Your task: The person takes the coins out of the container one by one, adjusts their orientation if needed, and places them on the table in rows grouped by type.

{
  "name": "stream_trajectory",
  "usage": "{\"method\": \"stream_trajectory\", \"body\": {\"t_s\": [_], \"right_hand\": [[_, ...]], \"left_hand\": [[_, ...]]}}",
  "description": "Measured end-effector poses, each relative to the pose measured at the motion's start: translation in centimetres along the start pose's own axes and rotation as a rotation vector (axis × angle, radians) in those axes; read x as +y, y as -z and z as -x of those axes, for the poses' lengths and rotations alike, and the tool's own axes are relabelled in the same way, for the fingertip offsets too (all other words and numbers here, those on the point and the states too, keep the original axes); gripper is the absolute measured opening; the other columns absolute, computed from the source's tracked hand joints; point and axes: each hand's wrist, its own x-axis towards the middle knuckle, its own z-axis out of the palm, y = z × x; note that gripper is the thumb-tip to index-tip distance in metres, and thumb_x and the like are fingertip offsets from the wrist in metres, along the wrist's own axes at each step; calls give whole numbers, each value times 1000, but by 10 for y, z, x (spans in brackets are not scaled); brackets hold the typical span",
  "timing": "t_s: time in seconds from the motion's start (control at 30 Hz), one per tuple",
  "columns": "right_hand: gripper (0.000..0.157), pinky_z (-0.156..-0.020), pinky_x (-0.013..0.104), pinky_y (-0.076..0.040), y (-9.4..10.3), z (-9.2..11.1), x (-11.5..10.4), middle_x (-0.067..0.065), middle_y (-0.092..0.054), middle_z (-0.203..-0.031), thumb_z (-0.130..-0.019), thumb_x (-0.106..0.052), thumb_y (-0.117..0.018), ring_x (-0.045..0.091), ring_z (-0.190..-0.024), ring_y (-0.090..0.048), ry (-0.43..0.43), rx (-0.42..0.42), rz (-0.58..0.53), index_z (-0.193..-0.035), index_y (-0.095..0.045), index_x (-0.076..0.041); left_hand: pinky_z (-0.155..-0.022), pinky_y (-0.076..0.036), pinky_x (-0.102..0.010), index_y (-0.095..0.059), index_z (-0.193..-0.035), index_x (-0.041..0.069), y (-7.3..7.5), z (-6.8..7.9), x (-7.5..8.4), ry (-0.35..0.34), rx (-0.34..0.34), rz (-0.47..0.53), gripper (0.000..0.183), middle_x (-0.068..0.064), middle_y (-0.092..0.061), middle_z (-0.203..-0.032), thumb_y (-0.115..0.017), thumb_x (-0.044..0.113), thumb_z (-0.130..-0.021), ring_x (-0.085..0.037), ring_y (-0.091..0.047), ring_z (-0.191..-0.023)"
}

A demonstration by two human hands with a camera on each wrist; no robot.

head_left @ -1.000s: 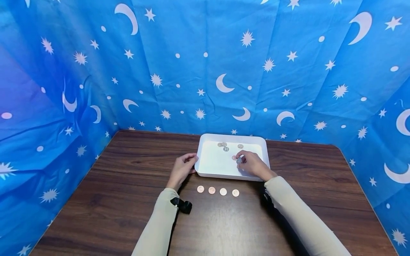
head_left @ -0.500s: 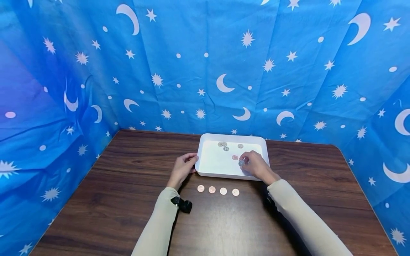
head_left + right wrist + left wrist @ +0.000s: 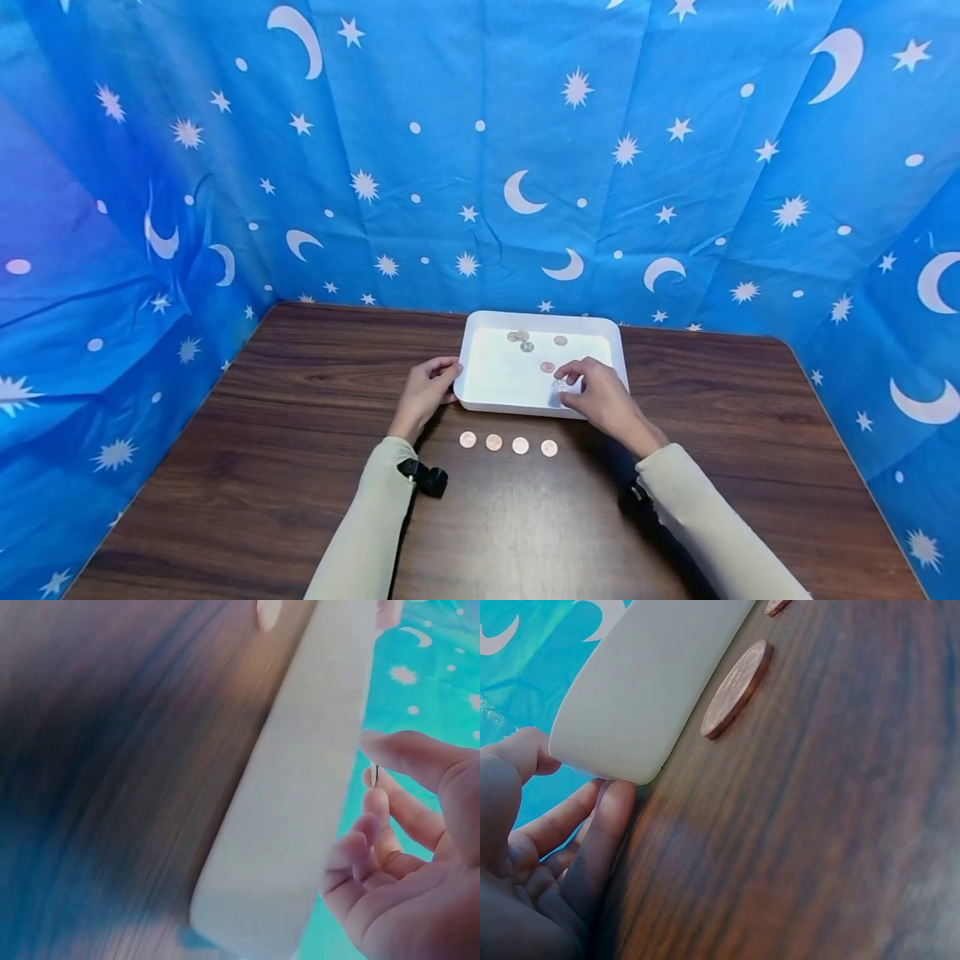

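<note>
My left hand [image 3: 426,390] holds the left end of a shallow white tray [image 3: 487,379]; in the left wrist view its thumb is at the rim and fingertips [image 3: 619,796] sit against the underside. Over the tray's front right part, my right hand [image 3: 609,404] pinches a silver coin [image 3: 558,386] between thumb and fingers. The right wrist view shows that coin [image 3: 375,775] edge-on. Just behind it a copper penny [image 3: 547,367] lies in the tray. Farther back in the tray are several silver coins [image 3: 527,347], some overlapping, with one silver coin [image 3: 561,340] apart to the right.
A row of several copper pennies [image 3: 493,442] lies on the brown wood table [image 3: 300,433] in front of the tray. Behind the table hangs a blue cloth [image 3: 420,167] with white moons and stars, which also runs along both sides.
My right hand, with the silver coin, has drawn slightly back toward me and away from the copper penny, which shows more fully now. My left hand stays at the tray.
</note>
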Motion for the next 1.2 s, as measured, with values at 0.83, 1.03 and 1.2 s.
{"method": "stream_trajectory", "body": {"t_s": [0.83,1.03,1.2], "right_hand": [[21,-75,29,-51,-70,39,-69,0,-64,-87,-82,-6,-88,20,-83,-62,96,18,-132,-99,-76,-9],[23,-73,27,-49,-95,45,-77,1,-64,-87,-81,-5,-88,16,-82,-60,140,-22,-139,-100,-76,-8],[20,-70,25,-48,-106,48,-82,-2,-63,-85,-81,-6,-89,9,-79,-56,130,-73,-117,-97,-77,-9]], "left_hand": [[-77,-62,-22,-65,-142,4,6,-2,-1,7,-63,29,40,-20,-64,-137,-64,24,-108,-23,-66,-112],[-80,-63,-23,-64,-143,3,7,-3,0,4,-94,49,39,-20,-63,-138,-63,23,-108,-25,-65,-115],[-80,-63,-24,-64,-143,4,7,-1,0,7,-98,45,40,-20,-63,-138,-62,24,-109,-25,-66,-115]]}}
